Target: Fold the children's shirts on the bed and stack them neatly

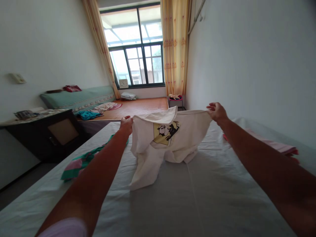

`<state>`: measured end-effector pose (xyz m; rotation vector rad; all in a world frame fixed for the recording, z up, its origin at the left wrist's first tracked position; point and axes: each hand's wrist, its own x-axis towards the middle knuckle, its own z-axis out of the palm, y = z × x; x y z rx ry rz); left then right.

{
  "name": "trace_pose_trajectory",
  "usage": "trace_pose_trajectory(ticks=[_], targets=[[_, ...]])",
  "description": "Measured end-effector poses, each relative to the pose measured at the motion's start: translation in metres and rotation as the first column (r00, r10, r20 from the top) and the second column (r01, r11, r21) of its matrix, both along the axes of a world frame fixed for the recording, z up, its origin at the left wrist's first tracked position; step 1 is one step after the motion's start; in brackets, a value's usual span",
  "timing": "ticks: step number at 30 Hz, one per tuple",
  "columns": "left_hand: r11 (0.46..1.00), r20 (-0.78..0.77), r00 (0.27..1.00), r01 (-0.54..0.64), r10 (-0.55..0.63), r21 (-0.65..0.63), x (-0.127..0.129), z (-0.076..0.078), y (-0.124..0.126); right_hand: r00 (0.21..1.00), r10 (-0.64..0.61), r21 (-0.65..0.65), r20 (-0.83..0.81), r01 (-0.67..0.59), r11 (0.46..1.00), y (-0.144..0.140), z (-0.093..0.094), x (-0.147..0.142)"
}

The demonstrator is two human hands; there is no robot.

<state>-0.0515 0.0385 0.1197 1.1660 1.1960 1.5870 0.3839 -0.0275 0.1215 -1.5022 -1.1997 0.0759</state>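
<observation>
A white T-shirt [182, 141] with a yellow and black cartoon print hangs stretched between my two hands above the bed. My left hand [126, 125] pinches its left edge, and my right hand [217, 113] grips the upper right corner, both arms reaching forward. One flap of cloth is folded over near the top middle. The shirt's lower part droops, and a sleeve-like piece trails toward the sheet at the left. Whether the lowest cloth touches the sheet I cannot tell.
A pale sheet covers the bed [168, 204]. Green and pink cloth [79, 164] lies on its left side, folded pink cloth [274, 143] on its right. Beyond are a dark cabinet [49, 138], a brown-matted platform [145, 107] with clothes, a window [135, 46] and a small stool [175, 98].
</observation>
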Motion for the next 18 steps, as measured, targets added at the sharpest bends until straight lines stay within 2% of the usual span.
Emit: trace_pose_trajectory(ticks=[1, 2, 3, 4, 5, 6, 7, 9, 12, 14, 15, 17, 18], targets=[[1.0, -0.002, 1.0, -0.018, 0.018, 0.022, 0.0, -0.003, 0.006, 0.993, -0.042, 0.073, 0.107, 0.035, 0.997, 0.007, -0.004, -0.006], [0.999, -0.023, 0.999, -0.022, 0.023, 0.045, -0.001, -0.008, 0.009, 0.977, -0.03, 0.101, 0.212, 0.008, 0.995, 0.008, -0.01, -0.014], [0.997, -0.06, 0.998, -0.014, 0.019, 0.07, -0.003, -0.015, 0.009, 0.953, 0.041, 0.074, 0.299, -0.066, 0.995, 0.005, -0.017, -0.022], [0.996, -0.121, 0.993, 0.016, -0.005, 0.091, -0.005, -0.023, 0.006, 0.919, 0.163, -0.003, 0.359, -0.173, 0.985, -0.001, -0.027, -0.031], [0.992, -0.205, 0.977, 0.076, -0.055, 0.097, -0.008, -0.031, 0.001, 0.866, 0.318, -0.116, 0.385, -0.297, 0.948, -0.01, -0.039, -0.041], [0.983, -0.303, 0.944, 0.162, -0.131, 0.08, -0.011, -0.039, -0.006, 0.796, 0.46, -0.227, 0.393, -0.401, 0.887, -0.019, -0.053, -0.051], [0.964, -0.4, 0.889, 0.261, -0.223, 0.042, -0.013, -0.046, -0.014, 0.725, 0.551, -0.311, 0.414, -0.456, 0.834, -0.029, -0.067, -0.06], [0.893, -0.568, 0.718, 0.445, -0.401, -0.068, -0.016, -0.055, -0.033, 0.63, 0.615, -0.421, 0.474, -0.452, 0.787, -0.044, -0.093, -0.076], [0.743, -0.724, 0.395, 0.626, -0.565, -0.239, -0.016, -0.059, -0.068, 0.601, 0.626, -0.513, 0.497, -0.379, 0.771, -0.057, -0.113, -0.087], [0.633, -0.785, 0.17, 0.701, -0.596, -0.329, -0.016, -0.06, -0.093, 0.618, 0.624, -0.487, 0.477, -0.405, 0.774, -0.062, -0.108, -0.085], [0.596, -0.813, 0.075, 0.719, -0.578, -0.358, -0.016, -0.061, -0.104, 0.632, 0.619, -0.442, 0.466, -0.441, 0.782, -0.065, -0.101, -0.082], [0.573, -0.862, -0.052, 0.727, -0.504, -0.379, -0.017, -0.067, -0.123, 0.676, 0.593, -0.305, 0.437, -0.508, 0.805, -0.072, -0.082, -0.074], [0.582, -0.879, -0.075, 0.723, -0.47, -0.373, -0.018, -0.071, -0.13, 0.702, 0.578, -0.237, 0.416, -0.53, 0.814, -0.077, -0.072, -0.069]])
